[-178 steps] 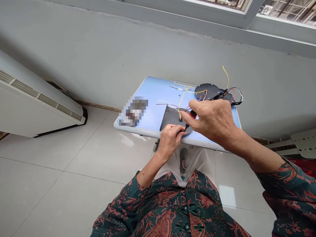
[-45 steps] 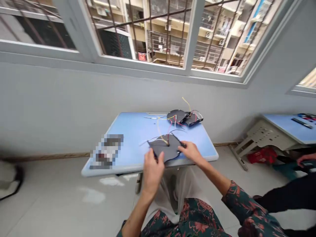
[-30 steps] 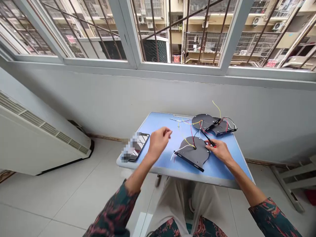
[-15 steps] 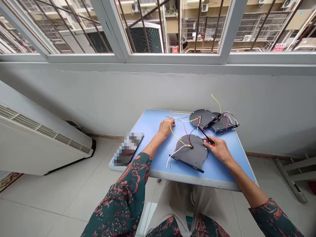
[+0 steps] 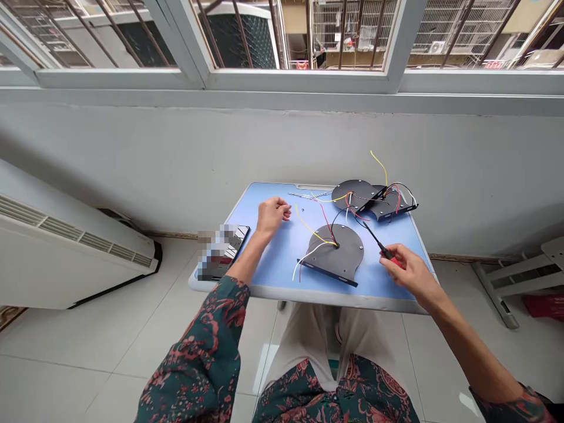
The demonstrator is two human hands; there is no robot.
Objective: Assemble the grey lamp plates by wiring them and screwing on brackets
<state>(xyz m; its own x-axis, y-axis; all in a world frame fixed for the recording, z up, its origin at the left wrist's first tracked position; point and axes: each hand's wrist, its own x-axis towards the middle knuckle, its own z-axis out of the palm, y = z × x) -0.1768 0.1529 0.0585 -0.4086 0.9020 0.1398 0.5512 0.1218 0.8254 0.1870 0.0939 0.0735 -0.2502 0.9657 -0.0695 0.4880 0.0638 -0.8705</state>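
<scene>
My right hand point(image 5: 408, 269) grips a screwdriver point(image 5: 379, 244) by its red and black handle, its dark shaft pointing up and left over the table. My left hand point(image 5: 272, 216) is closed in a pinch at the table's left part; whatever the fingertips may hold is too small to make out. A tiny dark piece point(image 5: 302, 210), perhaps a screw, lies just right of those fingers. Between my hands rests a round black plate point(image 5: 341, 252) with a straight flanged edge, screws around it, and yellow, white, red and black wires from its middle.
Two similar black plates point(image 5: 352, 191) with wires overlap at the table's back right. Thin metal rods point(image 5: 304, 195) lie along the back. A phone point(image 5: 238, 244) sits at the left edge of the blue table point(image 5: 268, 276). Behind it stand a wall and a barred window.
My right hand and the screwdriver have moved right, away from the near plate. My left hand has drawn back left, uncovering the tiny dark piece. The camera has tilted down.
</scene>
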